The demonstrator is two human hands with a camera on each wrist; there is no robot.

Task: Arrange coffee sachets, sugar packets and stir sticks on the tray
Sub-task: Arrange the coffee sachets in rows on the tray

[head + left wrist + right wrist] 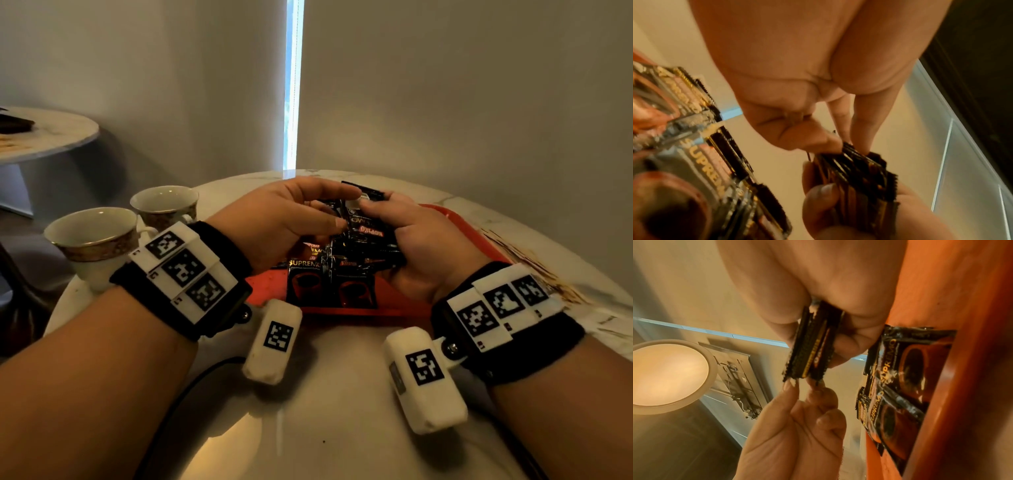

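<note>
A red tray (342, 311) lies on the round marble table. Several black coffee sachets (308, 277) lie overlapped on it, also seen in the wrist views (701, 162) (906, 369). My right hand (383, 214) grips a stack of black sachets (368, 226) (809, 350) above the tray. My left hand (339, 205) reaches in from the left, and its thumb and fingertips (840, 146) pinch the stack's far end. Brown stir sticks (534, 270) lie heaped on the table right of the tray. No sugar packets can be made out.
Two gold-rimmed cups (92, 236) (164, 202) stand at the table's left edge. A black cable (191, 383) runs over the near left of the table (325, 428). A second round table (51, 133) stands at the back left. Walls close in behind.
</note>
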